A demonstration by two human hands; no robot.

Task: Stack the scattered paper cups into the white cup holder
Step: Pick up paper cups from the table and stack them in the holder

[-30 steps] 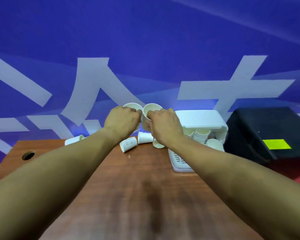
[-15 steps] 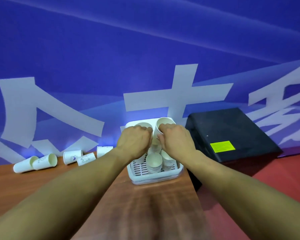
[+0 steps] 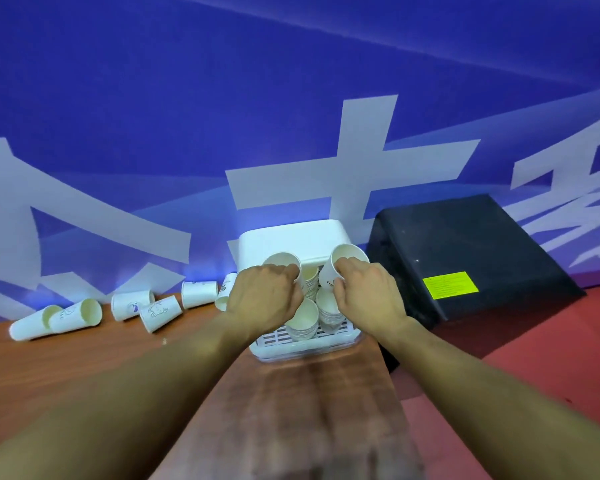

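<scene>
Both hands grip cups: the left hand (image 3: pixel 264 299) a white paper cup (image 3: pixel 283 266), the right hand (image 3: pixel 368 296) another white paper cup (image 3: pixel 343 263), over the white slatted plastic cup holder (image 3: pixel 291 239). Each should be lowered squarely onto a stack (image 3: pixel 303 320), rims level.

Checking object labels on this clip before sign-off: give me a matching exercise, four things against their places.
Things:
1. black slanted box with yellow label
2. cartoon-printed white paper cup
3. white plastic cup holder
4. white paper cup in the right hand

Places:
A. held over the holder
B. lying on its side on the brown wooden table
C. at the table's right end
D. beyond the table's right edge

Pairs: 1-D, 2-B, 3-C, 4-A
</scene>
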